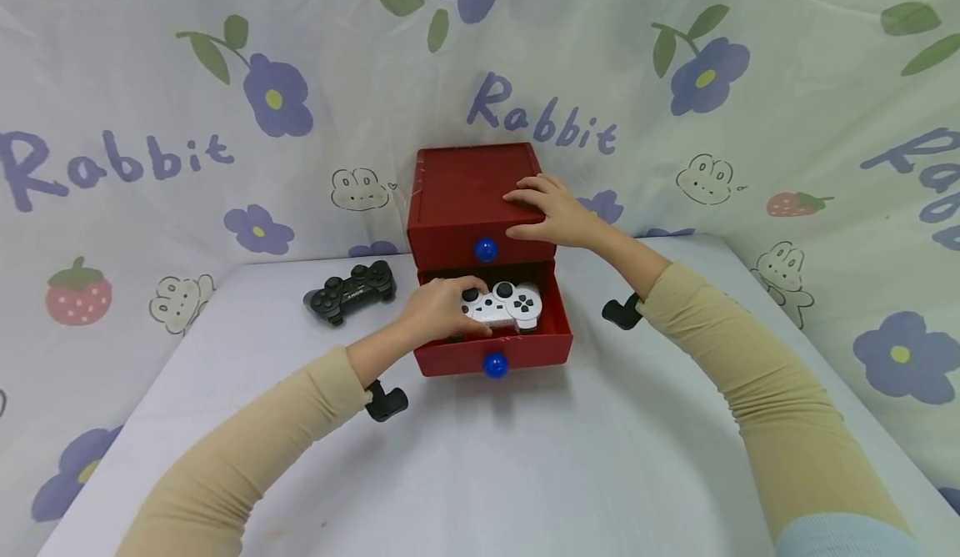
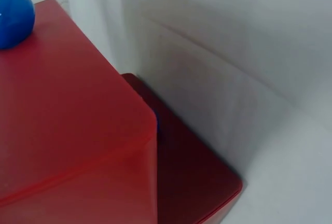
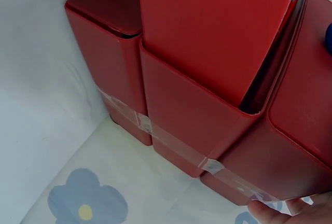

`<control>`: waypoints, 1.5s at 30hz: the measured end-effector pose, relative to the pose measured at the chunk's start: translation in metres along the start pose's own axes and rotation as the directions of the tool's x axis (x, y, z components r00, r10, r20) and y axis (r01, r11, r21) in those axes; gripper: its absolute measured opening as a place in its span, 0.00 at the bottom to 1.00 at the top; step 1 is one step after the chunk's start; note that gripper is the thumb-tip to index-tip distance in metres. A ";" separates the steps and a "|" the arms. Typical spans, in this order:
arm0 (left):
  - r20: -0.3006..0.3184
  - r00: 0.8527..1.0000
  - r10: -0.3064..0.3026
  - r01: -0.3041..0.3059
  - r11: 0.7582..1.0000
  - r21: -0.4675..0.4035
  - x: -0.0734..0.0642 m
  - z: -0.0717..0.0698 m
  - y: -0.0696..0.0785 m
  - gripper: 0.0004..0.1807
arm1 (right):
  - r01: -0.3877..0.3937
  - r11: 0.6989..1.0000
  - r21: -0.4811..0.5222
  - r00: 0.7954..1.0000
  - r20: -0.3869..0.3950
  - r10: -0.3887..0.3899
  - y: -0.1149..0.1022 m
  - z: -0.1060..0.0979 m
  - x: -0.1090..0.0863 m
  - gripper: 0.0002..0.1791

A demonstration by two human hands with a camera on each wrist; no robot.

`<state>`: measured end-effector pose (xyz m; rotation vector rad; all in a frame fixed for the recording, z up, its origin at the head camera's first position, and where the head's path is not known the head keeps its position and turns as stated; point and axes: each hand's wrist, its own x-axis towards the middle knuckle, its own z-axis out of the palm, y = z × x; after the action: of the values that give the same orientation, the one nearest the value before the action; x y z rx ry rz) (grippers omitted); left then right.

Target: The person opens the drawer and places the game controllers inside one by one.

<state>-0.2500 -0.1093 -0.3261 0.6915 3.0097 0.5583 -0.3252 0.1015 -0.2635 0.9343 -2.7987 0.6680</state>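
A white game controller lies inside the pulled-out middle drawer of a red three-drawer box. My left hand reaches into that drawer and grips the controller's left end, fingers above and thumb toward the drawer front. My right hand rests on the box's top at the right front corner, fingers spread over the top and thumb by the upper drawer's front. Its fingers show low in the right wrist view. From beneath, the left wrist view takes in the drawer with its blue knob.
A black game controller lies on the white table left of the box. Behind the box hangs a cloth printed with flowers and rabbits. Clear tape runs along the box's side.
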 end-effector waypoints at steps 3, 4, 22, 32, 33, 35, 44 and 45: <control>-0.002 1.000 -0.009 0.009 1.000 0.024 0.000 0.001 0.001 0.28 | -0.002 1.000 -0.004 1.000 -0.001 0.002 0.000 0.000 -0.001 0.30; 0.001 1.000 -0.015 0.015 1.000 0.026 0.000 0.001 0.002 0.28 | -0.003 1.000 -0.005 1.000 -0.001 0.003 0.000 0.000 -0.001 0.30; 0.029 0.997 -0.073 0.073 0.997 0.019 0.002 0.003 0.010 0.29 | 0.025 1.000 -0.012 1.000 0.001 -0.025 0.001 -0.001 -0.009 0.30; 0.025 0.999 -0.042 0.043 0.998 -0.049 -0.009 -0.012 0.018 0.26 | 0.038 0.999 0.003 0.999 0.005 -0.038 0.003 -0.003 -0.010 0.30; 0.025 0.999 -0.042 0.043 0.998 -0.055 -0.012 -0.016 0.019 0.26 | 0.040 0.999 0.003 0.999 0.004 -0.040 0.003 -0.003 -0.010 0.30; 0.031 0.998 -0.046 0.049 0.996 -0.073 -0.018 -0.025 0.023 0.25 | 0.040 0.999 0.002 0.999 0.002 -0.040 0.004 -0.003 -0.010 0.30; -0.025 0.999 0.028 -0.032 0.987 -0.157 -0.060 -0.045 0.046 0.19 | 0.033 0.999 -0.003 0.999 0.003 -0.033 0.003 -0.002 -0.010 0.30; -0.039 0.998 0.043 -0.049 0.987 -0.155 -0.065 -0.044 0.049 0.19 | 0.034 0.999 0.000 0.999 0.003 -0.034 0.003 -0.002 -0.011 0.30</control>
<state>-0.1745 -0.1110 -0.2730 0.7497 2.9470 0.8057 -0.3184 0.1100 -0.2656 0.9812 -2.7784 0.6618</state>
